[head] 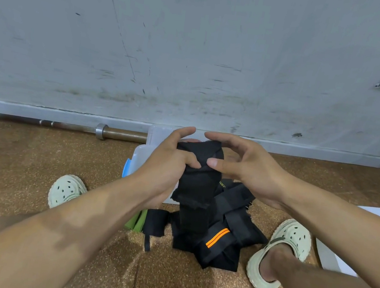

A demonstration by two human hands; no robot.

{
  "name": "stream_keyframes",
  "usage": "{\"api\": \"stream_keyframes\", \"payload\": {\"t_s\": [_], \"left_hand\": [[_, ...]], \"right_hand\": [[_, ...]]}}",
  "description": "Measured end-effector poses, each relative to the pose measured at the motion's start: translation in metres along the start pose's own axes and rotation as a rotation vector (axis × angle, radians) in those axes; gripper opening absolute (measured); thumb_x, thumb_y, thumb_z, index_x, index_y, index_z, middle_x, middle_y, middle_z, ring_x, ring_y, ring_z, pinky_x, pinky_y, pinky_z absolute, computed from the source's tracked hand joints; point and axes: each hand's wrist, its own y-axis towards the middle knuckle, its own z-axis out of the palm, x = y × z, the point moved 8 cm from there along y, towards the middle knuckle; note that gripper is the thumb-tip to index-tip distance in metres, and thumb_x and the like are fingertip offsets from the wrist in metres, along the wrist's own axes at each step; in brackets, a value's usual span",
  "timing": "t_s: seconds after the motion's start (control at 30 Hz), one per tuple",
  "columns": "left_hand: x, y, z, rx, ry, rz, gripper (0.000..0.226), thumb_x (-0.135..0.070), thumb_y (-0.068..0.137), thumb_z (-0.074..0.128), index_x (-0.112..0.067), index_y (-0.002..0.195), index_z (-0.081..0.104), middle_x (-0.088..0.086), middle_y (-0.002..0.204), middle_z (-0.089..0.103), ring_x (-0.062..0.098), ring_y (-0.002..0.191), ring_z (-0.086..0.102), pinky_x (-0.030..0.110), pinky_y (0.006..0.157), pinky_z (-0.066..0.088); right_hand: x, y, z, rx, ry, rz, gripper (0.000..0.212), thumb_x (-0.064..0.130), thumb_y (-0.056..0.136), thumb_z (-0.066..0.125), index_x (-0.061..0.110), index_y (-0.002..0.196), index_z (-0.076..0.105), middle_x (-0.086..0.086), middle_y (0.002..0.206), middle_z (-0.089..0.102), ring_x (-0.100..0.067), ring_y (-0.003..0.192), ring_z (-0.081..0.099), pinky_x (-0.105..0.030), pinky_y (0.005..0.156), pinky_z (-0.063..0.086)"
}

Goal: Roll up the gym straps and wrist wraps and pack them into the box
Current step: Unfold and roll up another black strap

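black fabric strap [198, 169] is hanging between both hands above the floor. left hand [169, 160] is gripping its upper part; right hand [244, 168] is pinching it with thumb and curled fingers. clear plastic box [142, 156] is sitting behind them, black strap pile [221, 241] lying nearer.

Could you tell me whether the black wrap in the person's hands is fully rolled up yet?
Not yet: the black wrap is only started at the top, its tail hanging loose.
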Motion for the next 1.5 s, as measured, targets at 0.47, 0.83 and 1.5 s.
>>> {"api": "stream_keyframes", "payload": {"t_s": [0.47,0.83,1.5], "left_hand": [[-0.008,-0.002,0.002,0.066,0.252,0.154,0.090,0.017,0.074,0.076,-0.039,0.141,0.053,-0.010,0.134,0.057,0.009,0.110,0.067,0.020,0.079,0.058],[0.010,0.000,0.015,0.181,-0.031,-0.044,0.067,-0.006,0.070,0.069,-0.018,0.135,0.057,0.010,0.123,0.072,0.030,0.113,0.070,0.053,0.101,0.055],[-0.006,0.000,0.008,0.131,-0.115,0.039,0.053,-0.006,0.098,0.061,-0.029,0.144,0.050,0.007,0.134,0.065,0.024,0.119,0.066,0.039,0.095,0.057]], "right_hand": [[-0.001,-0.004,-0.003,0.029,0.018,0.015,0.041,0.005,0.085,0.080,0.019,0.121,0.066,-0.007,0.110,0.078,-0.013,0.097,0.074,-0.018,0.078,0.055],[0.023,-0.009,-0.011,-0.138,-0.038,-0.216,0.048,-0.004,0.074,0.087,0.023,0.110,0.069,-0.002,0.111,0.073,-0.017,0.106,0.068,-0.024,0.081,0.058],[0.000,0.002,-0.005,0.001,0.138,0.054,0.066,0.041,0.076,0.077,0.023,0.137,0.062,-0.002,0.135,0.067,-0.021,0.112,0.073,-0.037,0.096,0.058]]}}
